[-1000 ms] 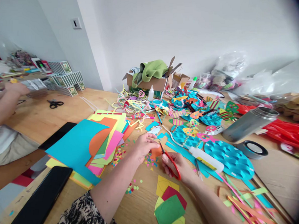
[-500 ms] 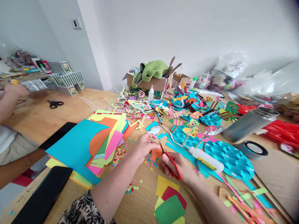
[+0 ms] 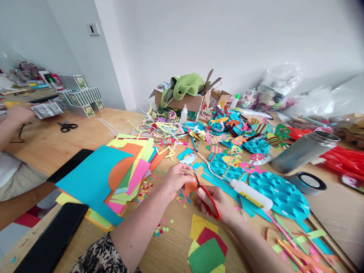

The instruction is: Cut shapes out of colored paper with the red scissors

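Observation:
My left hand [image 3: 178, 180] pinches a small piece of orange paper [image 3: 190, 188] between thumb and fingertips. My right hand [image 3: 218, 205] grips a pair of red-handled scissors [image 3: 214, 209], their blades pointing up and left against the paper, close to the left fingertips. Whether the blades are fully closed is hard to make out. Tiny coloured paper scraps [image 3: 144, 191] lie on the wood below and left of the hands. Nearer to me sits a loose stack of cut paper pieces, green [image 3: 207, 258], red and yellow, some with pencilled outlines.
Coloured paper sheets [image 3: 93, 172] and a black phone [image 3: 50, 243] lie left. To the right are a white glue bottle [image 3: 251, 194], blue textured discs [image 3: 279, 194], a tape roll [image 3: 309, 182] and a steel flask [image 3: 305, 151]. Across the table, another person's hand [image 3: 19, 113] holds a packet.
My hands, the scissors and the orange paper stay almost where they were. At far left, the other person's hand and the packet have shifted slightly, and the packet now shows more clearly.

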Motion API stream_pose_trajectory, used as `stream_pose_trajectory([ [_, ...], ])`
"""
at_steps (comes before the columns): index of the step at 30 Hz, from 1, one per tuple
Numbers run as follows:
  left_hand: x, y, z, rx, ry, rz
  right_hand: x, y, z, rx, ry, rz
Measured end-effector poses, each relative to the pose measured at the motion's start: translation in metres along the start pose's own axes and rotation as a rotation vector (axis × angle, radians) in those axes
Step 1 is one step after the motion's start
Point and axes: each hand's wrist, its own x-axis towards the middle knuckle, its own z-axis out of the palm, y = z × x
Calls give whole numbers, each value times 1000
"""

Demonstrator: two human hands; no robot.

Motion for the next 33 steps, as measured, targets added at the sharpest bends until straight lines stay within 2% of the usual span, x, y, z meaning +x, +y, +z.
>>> stream_pose_trajectory([
  [14, -1, 2, 1, 16, -7, -14, -1, -1, 0, 10, 3, 10],
  [33, -1, 5, 5, -160, -1, 14, -2, 1, -1, 17, -17, -14],
])
